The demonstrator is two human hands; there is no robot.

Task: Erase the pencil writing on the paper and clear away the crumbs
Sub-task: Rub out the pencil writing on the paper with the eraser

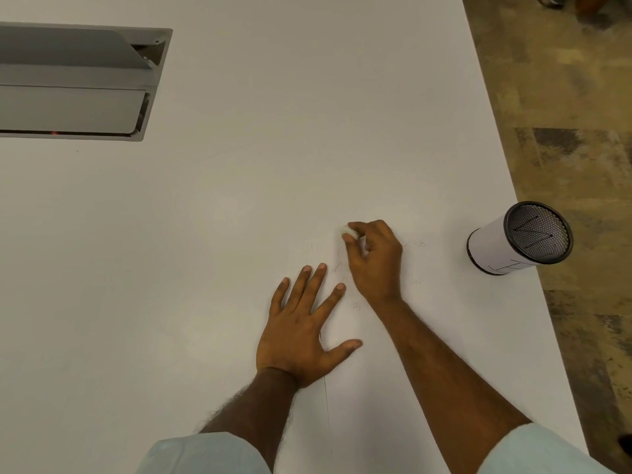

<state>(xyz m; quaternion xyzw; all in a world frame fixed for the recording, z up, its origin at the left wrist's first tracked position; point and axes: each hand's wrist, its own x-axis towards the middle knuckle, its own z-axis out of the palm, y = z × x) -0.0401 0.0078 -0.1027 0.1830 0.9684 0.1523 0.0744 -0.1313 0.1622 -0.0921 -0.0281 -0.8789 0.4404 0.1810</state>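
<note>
Nearest, the white paper [355,398] lies on the white table [239,165], only one thin edge line showing between the forearms. The left hand [301,333] rests flat on the sheet with fingers spread wide, and just beyond it the right hand [374,258] pinches a small white eraser [347,230] at its fingertips, with faint grey flecks [340,266] scattered around both hands; crumbs and pencil traces cannot be told apart. Farther right, a mesh pencil cup [519,237] stands near the table edge, and a grey hatch [75,80] sits far left.
</note>
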